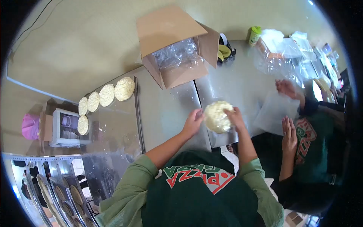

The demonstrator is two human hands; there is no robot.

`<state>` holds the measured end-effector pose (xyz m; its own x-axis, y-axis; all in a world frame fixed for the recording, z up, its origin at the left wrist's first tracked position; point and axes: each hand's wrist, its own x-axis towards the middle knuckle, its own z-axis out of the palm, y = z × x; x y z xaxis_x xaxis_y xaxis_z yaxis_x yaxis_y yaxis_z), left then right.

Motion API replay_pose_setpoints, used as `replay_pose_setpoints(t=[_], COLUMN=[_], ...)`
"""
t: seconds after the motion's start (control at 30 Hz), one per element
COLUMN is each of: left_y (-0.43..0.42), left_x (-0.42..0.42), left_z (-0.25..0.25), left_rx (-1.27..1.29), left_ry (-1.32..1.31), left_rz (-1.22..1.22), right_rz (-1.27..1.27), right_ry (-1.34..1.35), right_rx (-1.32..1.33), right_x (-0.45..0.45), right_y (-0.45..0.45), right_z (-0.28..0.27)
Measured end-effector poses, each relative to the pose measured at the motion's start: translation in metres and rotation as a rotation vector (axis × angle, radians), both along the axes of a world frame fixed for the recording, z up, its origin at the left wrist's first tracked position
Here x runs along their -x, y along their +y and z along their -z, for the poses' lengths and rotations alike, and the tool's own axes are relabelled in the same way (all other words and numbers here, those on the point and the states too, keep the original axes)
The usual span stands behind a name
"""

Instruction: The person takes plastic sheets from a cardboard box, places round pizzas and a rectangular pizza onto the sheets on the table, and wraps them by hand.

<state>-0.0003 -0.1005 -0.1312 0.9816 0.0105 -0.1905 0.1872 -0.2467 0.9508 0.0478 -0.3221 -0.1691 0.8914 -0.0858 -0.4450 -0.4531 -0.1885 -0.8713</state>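
Note:
In the head view, a small round pizza [217, 123] covered in pale shredded cheese is held over the steel table, tilted up in front of my apron. Its shiny surface looks like clear plastic wrapping. My right hand [236, 118] grips its right edge, with the fingers over the cheese side. At the left edge, my left hand [193, 122] is closed, fingertips pinched against the rim or its wrapping; exactly which is hard to see.
Several cheese-topped pizzas [107, 95] lie on the tray [113, 132] at left. An open cardboard box [184, 75] lined with plastic stands at the back. On the right, a co-worker's hands [289, 134] are around a clear plastic bag [277, 113]. Racked trays [62, 196] stand lower left.

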Motion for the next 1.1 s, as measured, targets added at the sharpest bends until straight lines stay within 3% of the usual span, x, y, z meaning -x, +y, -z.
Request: replay_pose_setpoints(t=[0.07,0.1,0.17,0.23,0.33,0.4,0.47,0.53,0.6,0.73,0.8,0.87,0.97,1.1], left_y=[0.000,0.003,0.022,0.034,0.046,0.066,0.068,0.069,0.067,0.059,0.065,0.078,0.111,0.150], left_x=[-0.037,-0.057,-0.098,-0.130,-0.161,-0.170,-0.152,-0.124,-0.097,-0.065,-0.047,-0.024,0.004,0.039], left_z=[-0.033,-0.067,-0.101,-0.125,-0.131,-0.113,-0.112,-0.111,-0.114,-0.123,-0.128,-0.134,-0.129,-0.135], left_rx=[-0.312,-0.458,-0.727,-1.039,-1.099,-0.741,-0.386,-0.250,-0.183,-0.148,-0.164,-0.236,-0.100,0.562], left_ry=[-0.513,-0.696,-0.870,-0.752,-0.309,-0.363,-0.355,-0.497,-0.613,-0.723,-0.668,-0.556,-0.523,-0.169], left_rz=[-0.047,-0.129,-0.174,-0.328,-0.479,-0.462,-0.457,-0.489,-0.519,-0.533,-0.506,-0.476,-0.458,-0.566], right_rz=[0.058,0.104,0.098,0.208,0.218,0.120,0.073,-0.069,-0.207,-0.507,-0.517,-0.619,-0.619,-0.637], right_ry=[-0.054,-0.092,-0.219,-0.388,-0.568,-0.613,-0.676,-0.781,-0.827,-1.160,-1.219,-1.090,-0.935,-0.696], right_rx=[-0.066,0.043,0.186,0.370,0.896,0.887,0.932,0.870,0.486,0.463,0.474,0.686,0.874,0.930], right_x=[-0.011,-0.017,-0.043,-0.048,-0.043,-0.034,-0.015,0.000,0.002,-0.034,-0.064,-0.101,-0.150,-0.181], right_y=[-0.045,-0.066,-0.131,-0.144,-0.131,-0.108,-0.055,-0.010,0.040,0.126,0.165,0.195,0.218,0.231], right_z=[0.004,0.007,0.080,0.066,0.041,0.037,-0.006,-0.044,-0.083,-0.174,-0.178,-0.157,-0.127,-0.134])
